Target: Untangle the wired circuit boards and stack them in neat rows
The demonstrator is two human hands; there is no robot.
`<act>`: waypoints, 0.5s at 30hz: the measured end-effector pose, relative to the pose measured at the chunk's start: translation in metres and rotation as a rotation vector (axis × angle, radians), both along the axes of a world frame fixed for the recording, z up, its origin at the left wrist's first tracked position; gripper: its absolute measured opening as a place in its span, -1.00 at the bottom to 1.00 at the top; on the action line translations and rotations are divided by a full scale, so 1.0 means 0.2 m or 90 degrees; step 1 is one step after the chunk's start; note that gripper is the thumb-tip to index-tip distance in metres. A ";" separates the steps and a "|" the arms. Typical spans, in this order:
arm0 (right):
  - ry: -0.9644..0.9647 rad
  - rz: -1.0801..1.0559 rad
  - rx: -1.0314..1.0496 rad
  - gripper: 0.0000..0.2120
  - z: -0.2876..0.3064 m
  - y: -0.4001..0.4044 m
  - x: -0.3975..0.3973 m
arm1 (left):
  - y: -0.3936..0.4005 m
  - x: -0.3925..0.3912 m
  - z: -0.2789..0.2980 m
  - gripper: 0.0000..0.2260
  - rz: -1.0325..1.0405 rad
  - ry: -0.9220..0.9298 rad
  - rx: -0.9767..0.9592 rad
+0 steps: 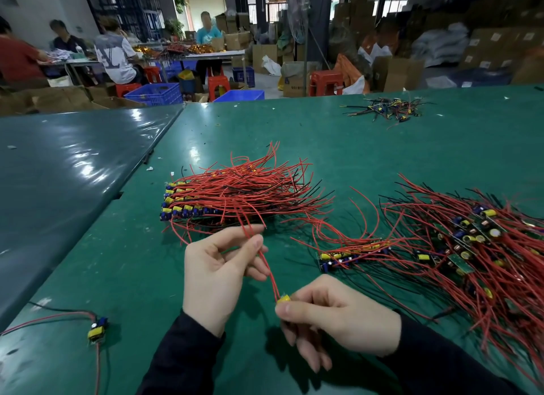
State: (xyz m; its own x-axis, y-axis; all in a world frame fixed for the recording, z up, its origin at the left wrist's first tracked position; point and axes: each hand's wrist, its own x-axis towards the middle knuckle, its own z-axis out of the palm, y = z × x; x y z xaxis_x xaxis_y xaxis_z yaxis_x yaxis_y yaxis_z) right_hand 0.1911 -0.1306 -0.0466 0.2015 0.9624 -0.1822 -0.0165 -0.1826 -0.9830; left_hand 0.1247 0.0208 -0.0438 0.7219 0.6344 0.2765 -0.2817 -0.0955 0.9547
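Plainly, the step in hand was the freeing and straightening of a single board before it joined a row. The right hand (332,315) pinched a small circuit board (283,299) with a yellow component between thumb and forefinger, low and near the body, just above the green bench (294,135). From it a red wire (266,265) ran up and away to the left hand (219,265), whose thumb and curled fingers pinched it partway along, so the wire was held taut between the two hands. Its far end ran on toward the stacked rows (188,201) lying beyond the left hand, boards lined up at the left and wires fanned to the right. A shorter row (350,254) lay to the right of the hands, and the tangled pile (477,247) still to be sorted lay further right. One loose board (98,330) lay apart at the near left. By my judgement the task was well along but far from done. The next move would call for drawing the wire clear of its neighbours, then laying the board down square against a row, with its wires pointing the same way as the rest.
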 end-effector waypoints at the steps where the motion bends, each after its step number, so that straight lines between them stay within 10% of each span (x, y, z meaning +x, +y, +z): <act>1: -0.002 0.006 0.000 -0.68 0.00 0.00 0.00 | 0.00 0.00 0.00 -0.87 0.008 -0.009 -0.004; 15: -0.020 -0.348 0.256 -0.63 -0.03 0.02 0.06 | -0.08 -0.01 -0.02 -0.72 -0.059 -0.008 -0.009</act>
